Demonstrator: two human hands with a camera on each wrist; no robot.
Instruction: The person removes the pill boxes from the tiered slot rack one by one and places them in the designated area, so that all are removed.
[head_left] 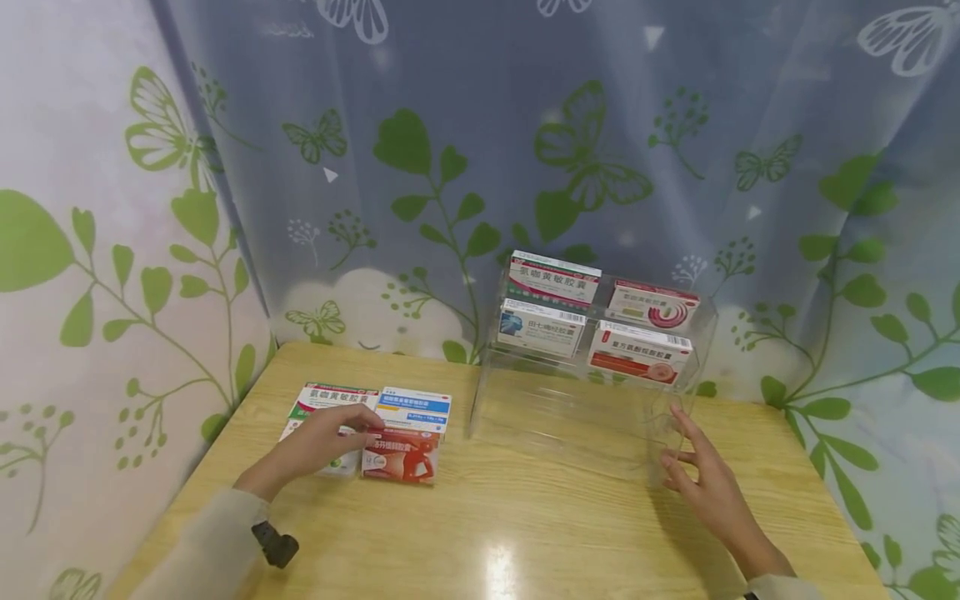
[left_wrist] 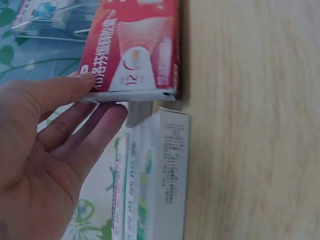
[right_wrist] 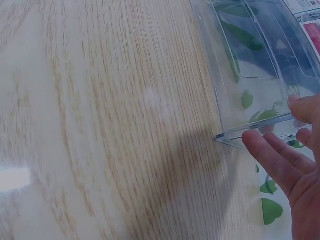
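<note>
At the left of the table, my left hand (head_left: pixel 330 437) pinches a red medicine box (head_left: pixel 401 457) by its left end. In the left wrist view the thumb lies on the printed face of the box and the other fingers are under it. Behind it lies a blue-and-white medicine box (head_left: pixel 414 408), and a green-and-white medicine box (head_left: pixel 333 396) is partly hidden by the hand. My right hand (head_left: pixel 708 483) is at the right side of a clear stepped display stand (head_left: pixel 562 421), fingers extended, fingertips right at its side wall.
Upper tiers of the stand hold a green-and-white box (head_left: pixel 555 281), a dark-red-and-white box (head_left: pixel 651 305), a white box with a blue picture (head_left: pixel 542 328) and an orange-and-white box (head_left: pixel 640 353). A leaf-patterned curtain (head_left: pixel 465 167) hangs behind the wooden table (head_left: pixel 540 525).
</note>
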